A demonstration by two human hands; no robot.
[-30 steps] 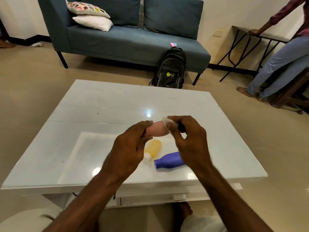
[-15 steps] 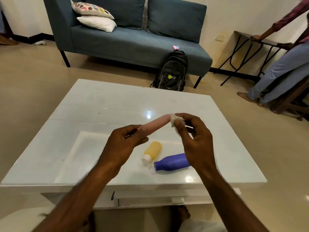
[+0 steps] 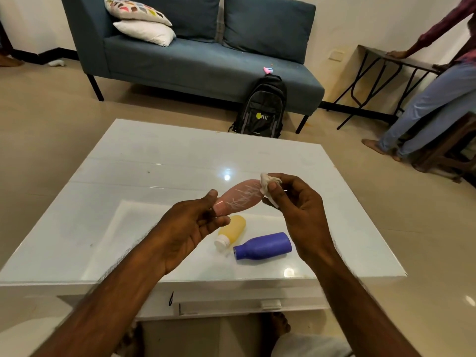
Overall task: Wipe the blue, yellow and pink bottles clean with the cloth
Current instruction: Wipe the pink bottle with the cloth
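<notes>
Bare table beyond bottles

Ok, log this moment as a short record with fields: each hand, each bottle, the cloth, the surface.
left hand: holds the pink bottle by its neck end, above the table
right hand: pinches the white cloth against the bottle's far end
pink bottle: white scribble marks on its side
yellow bottle: lying on the table, white cap on
blue bottle: lying beside the yellow one, no cap visible
table: white, glossy
</notes>
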